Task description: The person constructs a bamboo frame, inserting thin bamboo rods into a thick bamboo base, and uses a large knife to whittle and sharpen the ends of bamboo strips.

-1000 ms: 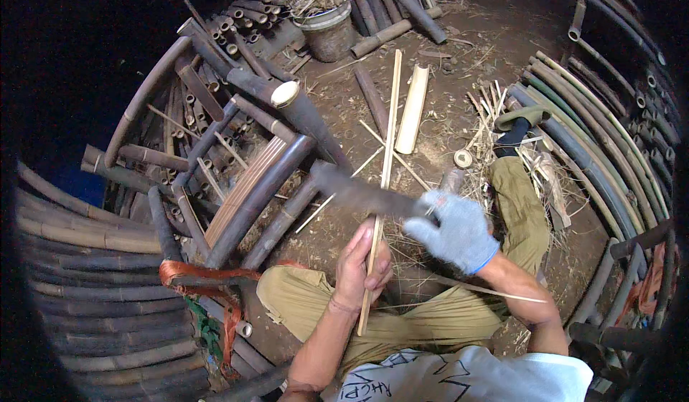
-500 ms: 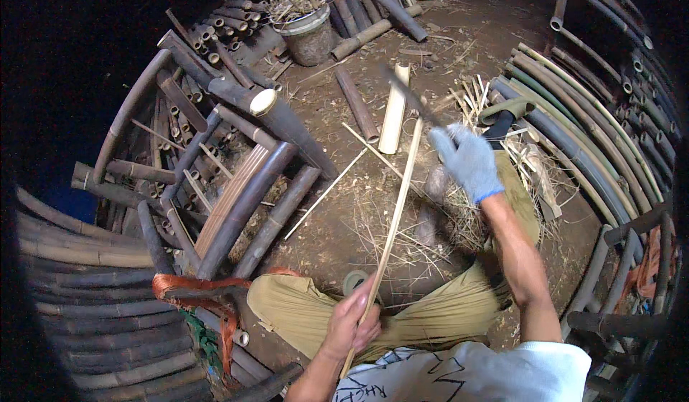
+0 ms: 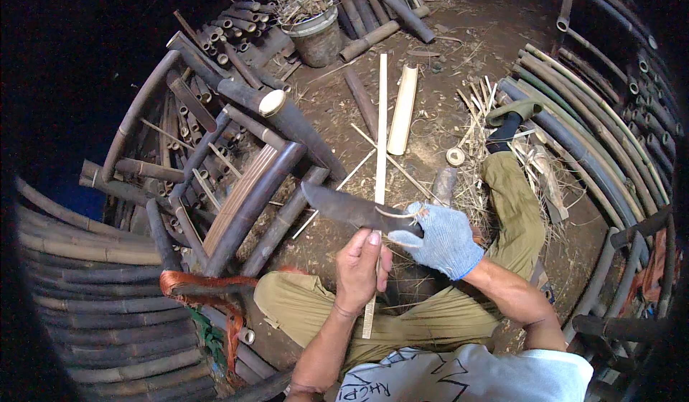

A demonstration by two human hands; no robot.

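Note:
In my bare left hand (image 3: pixel 360 265) is a long, pale bamboo strip (image 3: pixel 382 129), gripped low down. The strip stands nearly straight away from me, and its short lower end (image 3: pixel 369 316) points toward my lap. My right hand (image 3: pixel 446 240), in a grey-blue knit glove, is closed on a machete; the fingers hide its handle. The broad dark blade (image 3: pixel 337 207) points left and crosses the strip just beyond my left thumb. A thin curled sliver (image 3: pixel 397 217) lies along the blade near the glove.
A split bamboo half (image 3: pixel 403 111) and a brown bamboo piece (image 3: pixel 360 100) lie ahead. Bamboo frames (image 3: pixel 258 194) stand close on the left, and long poles (image 3: pixel 567 136) lie to the right. Shavings (image 3: pixel 466 179) litter the floor near my shoe. A bucket of scraps (image 3: pixel 316 37) stands farther off.
My right hand has brought the machete down and toward me, onto the strip near my left hand. The left hand has moved slightly forward, and the strip is now more upright.

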